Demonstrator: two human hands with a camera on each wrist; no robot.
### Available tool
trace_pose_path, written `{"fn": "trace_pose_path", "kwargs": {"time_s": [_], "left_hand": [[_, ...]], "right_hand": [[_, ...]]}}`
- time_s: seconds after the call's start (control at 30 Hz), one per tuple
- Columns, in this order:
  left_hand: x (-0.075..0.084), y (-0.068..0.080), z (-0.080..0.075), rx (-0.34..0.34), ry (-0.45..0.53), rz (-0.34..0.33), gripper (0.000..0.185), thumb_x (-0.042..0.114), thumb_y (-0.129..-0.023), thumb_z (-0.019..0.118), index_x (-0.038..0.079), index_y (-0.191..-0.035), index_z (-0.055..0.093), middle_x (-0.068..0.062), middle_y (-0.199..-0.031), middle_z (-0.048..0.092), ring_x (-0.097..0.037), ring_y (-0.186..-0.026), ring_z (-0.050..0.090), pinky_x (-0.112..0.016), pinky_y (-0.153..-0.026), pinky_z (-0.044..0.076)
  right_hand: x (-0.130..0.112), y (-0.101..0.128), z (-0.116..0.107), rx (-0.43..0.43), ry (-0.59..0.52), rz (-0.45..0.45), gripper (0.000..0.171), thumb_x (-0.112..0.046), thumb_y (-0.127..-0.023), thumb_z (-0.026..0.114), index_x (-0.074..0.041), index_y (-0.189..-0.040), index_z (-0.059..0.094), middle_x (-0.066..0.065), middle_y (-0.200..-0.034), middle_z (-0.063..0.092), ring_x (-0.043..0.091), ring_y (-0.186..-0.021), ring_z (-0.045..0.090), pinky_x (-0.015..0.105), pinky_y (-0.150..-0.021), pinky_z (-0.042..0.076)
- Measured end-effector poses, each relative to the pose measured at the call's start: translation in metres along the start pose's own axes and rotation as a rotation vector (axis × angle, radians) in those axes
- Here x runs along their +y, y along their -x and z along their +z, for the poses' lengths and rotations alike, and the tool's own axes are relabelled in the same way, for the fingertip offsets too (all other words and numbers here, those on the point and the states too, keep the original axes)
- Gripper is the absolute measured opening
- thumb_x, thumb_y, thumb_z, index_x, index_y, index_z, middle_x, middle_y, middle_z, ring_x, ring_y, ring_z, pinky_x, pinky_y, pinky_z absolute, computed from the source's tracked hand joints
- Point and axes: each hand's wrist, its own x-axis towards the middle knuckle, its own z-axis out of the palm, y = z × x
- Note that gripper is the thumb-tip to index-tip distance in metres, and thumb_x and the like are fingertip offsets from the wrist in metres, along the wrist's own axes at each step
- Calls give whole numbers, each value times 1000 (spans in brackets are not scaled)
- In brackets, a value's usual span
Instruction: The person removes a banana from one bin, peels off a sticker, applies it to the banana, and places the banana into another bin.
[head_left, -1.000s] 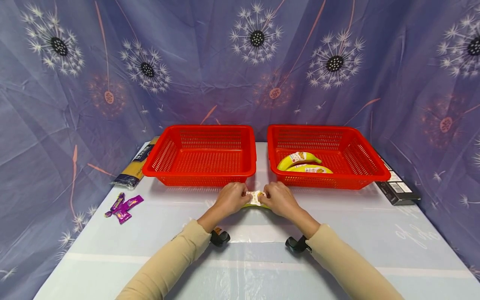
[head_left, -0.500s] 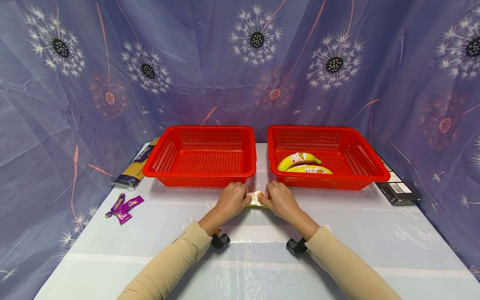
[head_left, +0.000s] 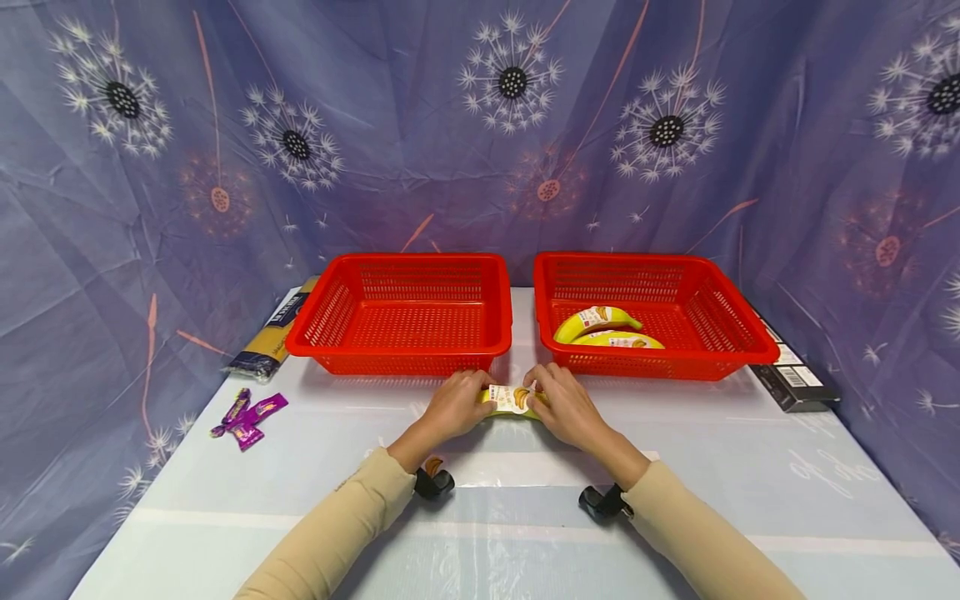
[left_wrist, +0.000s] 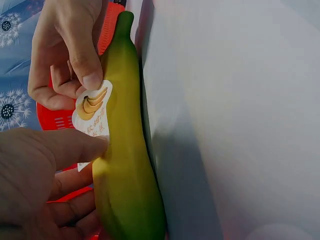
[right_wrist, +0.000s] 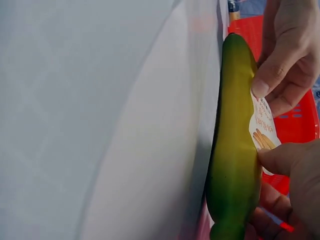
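Fingers [left_wrist: 92,80] of both hands pinch banana [head_left: 512,403] at label [head_left: 508,398]; banana ends hidden under hands.

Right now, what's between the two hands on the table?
In the head view, a yellow-green banana with a white paper label spans the gap; the left hand and right hand each grip an end.

Yellow-green banana w/ white paper label [head_left: 512,402]: in head view mostly hidden under left hand [head_left: 453,407] & right hand [head_left: 564,404], only the labelled middle shows. Label print too small to read in any view. Left wrist view: banana's lower end cut by bottom edge, left hand cut at lower left corner. Right wrist view: right hand cut at lower right. Black flat box [head_left: 793,377] at frame right partly behind red plastic basket [head_left: 738,357]; its text unreadable.
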Motion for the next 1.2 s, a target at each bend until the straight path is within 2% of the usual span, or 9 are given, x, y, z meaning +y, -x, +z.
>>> {"fn": "trace_pose_path", "kwargs": {"time_s": [0.17,0.37,0.53,0.67,0.8,0.97,1.07,1.2], "left_hand": [[0,-1,-1,-9,15,-15,26,18,-81,69,7,-104,66,-7,-97,66,-23,-94,58,-38,-82,45],[0,-2,0,-24,14,-29,27,19,-81,69,7,-105,66,-6,-96,65,-21,-91,57,-36,-80,44],[-1,-2,-1,-27,20,-12,28,20,-82,69,7,-107,64,-7,-98,65,-23,-93,57,-38,-82,44],[0,0,0,-18,14,21,30,19,-82,68,15,-111,60,-7,-106,65,-25,-100,58,-40,-86,45],[2,0,2,12,-30,55,26,24,-83,69,21,-107,61,-6,-102,63,-24,-94,58,-37,-78,45],[4,-2,8,50,-160,97,22,31,-82,70,22,-100,62,-4,-92,62,-24,-84,57,-33,-67,43],[4,-2,10,59,-191,103,24,31,-81,72,21,-100,62,-4,-90,61,-24,-84,58,-34,-67,43],[2,0,9,71,-167,106,28,29,-80,73,18,-103,63,-6,-93,62,-26,-87,57,-36,-74,45]], "right_hand": [[3,2,2,12,12,-42,15,-20,-81,72,-22,-94,64,3,-81,53,13,-74,40,24,-64,32],[1,1,4,6,40,-21,17,-27,-78,76,-23,-93,68,2,-79,51,12,-72,37,22,-61,29],[0,1,6,21,65,-14,19,-26,-76,78,-24,-92,69,1,-78,50,14,-72,39,23,-61,29],[0,1,7,27,65,-24,20,-25,-75,79,-23,-92,68,2,-78,50,14,-72,40,23,-62,29],[1,1,9,37,70,-31,22,-26,-74,80,-23,-92,68,2,-78,50,14,-72,40,23,-62,29],[1,1,9,36,68,-32,22,-27,-74,80,-22,-92,68,3,-78,50,14,-72,39,23,-62,29],[0,1,9,37,61,-34,22,-26,-74,80,-22,-92,68,3,-78,50,13,-72,39,23,-62,29],[0,1,9,45,56,-33,21,-24,-74,80,-21,-91,68,4,-78,51,14,-72,39,23,-62,30]]}}
